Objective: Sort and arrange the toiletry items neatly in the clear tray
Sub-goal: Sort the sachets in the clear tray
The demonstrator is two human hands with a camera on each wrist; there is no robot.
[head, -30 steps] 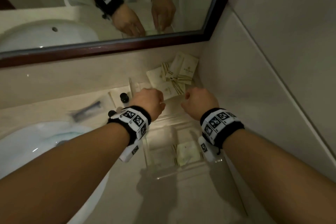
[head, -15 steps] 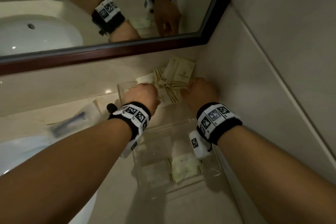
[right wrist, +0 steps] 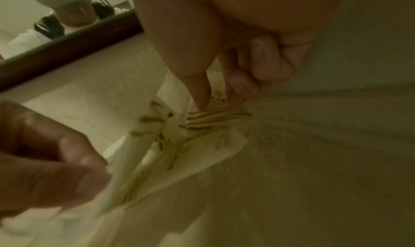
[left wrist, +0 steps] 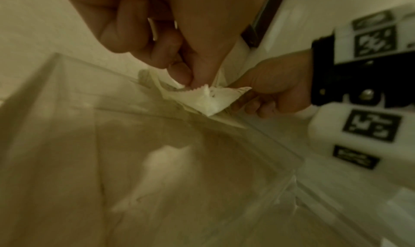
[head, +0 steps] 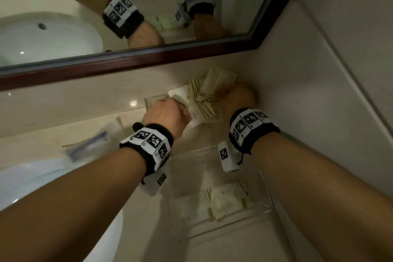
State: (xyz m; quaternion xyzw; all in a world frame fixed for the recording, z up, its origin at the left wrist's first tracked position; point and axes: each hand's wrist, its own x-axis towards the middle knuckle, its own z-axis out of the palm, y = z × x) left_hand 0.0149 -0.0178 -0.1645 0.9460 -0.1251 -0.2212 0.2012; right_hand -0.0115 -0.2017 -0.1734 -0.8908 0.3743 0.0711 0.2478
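Several cream packets with striped ends (head: 205, 95) lie heaped in the far corner, over the far end of the clear tray (head: 225, 224). My left hand (head: 168, 115) pinches the serrated corner of a white packet (left wrist: 209, 100) between thumb and fingertips (left wrist: 179, 73). My right hand (head: 239, 97) pinches the striped edge of another packet (right wrist: 215, 117) between thumb and forefinger. Both hands (left wrist: 269, 91) meet over the heap. Two more packets (head: 225, 200) lie flat in the tray's near end.
The wall stands close on the right and a dark-framed mirror (head: 148, 55) runs across the back. A white basin (head: 32, 187) is at the left. A bagged blue-handled item (head: 89, 144) lies on the counter beside it. A small dark cap (head: 137, 126) shows behind my left wrist.
Both hands have moved forward from above the tray to the packet heap in the corner, and each has taken hold of a packet.
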